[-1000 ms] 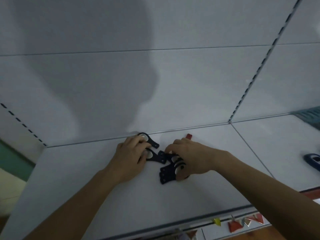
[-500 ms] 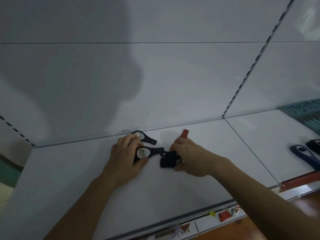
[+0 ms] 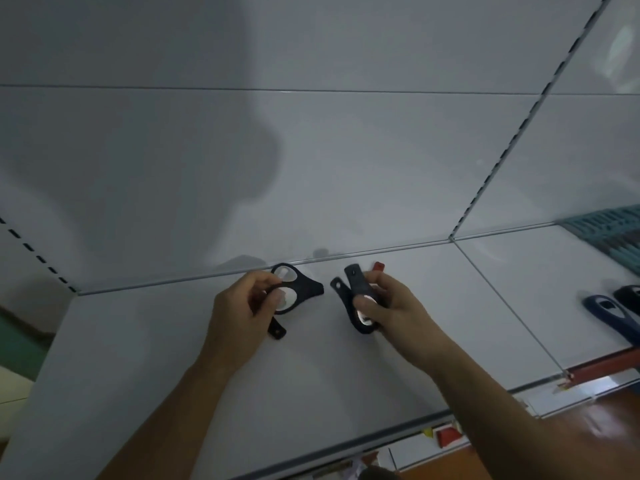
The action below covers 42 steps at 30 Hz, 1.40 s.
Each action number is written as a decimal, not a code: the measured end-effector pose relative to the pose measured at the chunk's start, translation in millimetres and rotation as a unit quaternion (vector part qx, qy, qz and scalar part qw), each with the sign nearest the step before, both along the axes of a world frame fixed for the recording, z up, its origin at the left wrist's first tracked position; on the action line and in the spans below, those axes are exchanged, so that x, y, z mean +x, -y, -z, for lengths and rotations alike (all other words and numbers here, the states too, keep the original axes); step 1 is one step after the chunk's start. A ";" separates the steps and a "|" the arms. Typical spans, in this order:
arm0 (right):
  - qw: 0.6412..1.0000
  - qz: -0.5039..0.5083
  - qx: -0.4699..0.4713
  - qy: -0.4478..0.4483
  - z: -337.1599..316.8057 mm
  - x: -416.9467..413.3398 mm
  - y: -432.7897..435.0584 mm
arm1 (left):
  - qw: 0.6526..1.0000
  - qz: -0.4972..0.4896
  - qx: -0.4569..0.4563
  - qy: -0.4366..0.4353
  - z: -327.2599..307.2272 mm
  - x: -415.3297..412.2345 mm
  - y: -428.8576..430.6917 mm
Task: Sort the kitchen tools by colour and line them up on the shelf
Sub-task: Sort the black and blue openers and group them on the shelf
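My left hand (image 3: 239, 317) grips black kitchen tools (image 3: 298, 289) with oval openings, raised just above the white shelf (image 3: 173, 393) near its back edge. My right hand (image 3: 391, 306) grips a second bunch of black tools (image 3: 356, 289), their handles pointing up and away from me. The two bunches are apart, with a small gap between them. A red tool (image 3: 378, 266) peeks out behind my right hand, mostly hidden.
On the neighbouring shelf section to the right lie a blue tool (image 3: 609, 313) and a black tool (image 3: 630, 296). A teal slatted basket (image 3: 609, 226) stands at the far right. A slotted upright (image 3: 512, 140) divides the back panels. Red price tags hang below the front edge.
Both hands have lifted off the shelf and moved apart, splitting the black tools into two bunches, one held in each hand.
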State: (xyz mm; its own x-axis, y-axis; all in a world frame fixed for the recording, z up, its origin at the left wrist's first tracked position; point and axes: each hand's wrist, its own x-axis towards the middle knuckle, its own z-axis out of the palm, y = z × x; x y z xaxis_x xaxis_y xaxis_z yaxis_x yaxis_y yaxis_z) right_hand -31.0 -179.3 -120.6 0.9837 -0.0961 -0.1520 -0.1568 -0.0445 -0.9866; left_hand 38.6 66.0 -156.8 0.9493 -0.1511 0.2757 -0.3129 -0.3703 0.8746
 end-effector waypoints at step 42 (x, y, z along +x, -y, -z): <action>0.818 -0.172 -0.548 -0.026 -14.2 74.8 -57.1 | 0.987 0.129 0.076 -0.061 -8.3 22.6 -55.1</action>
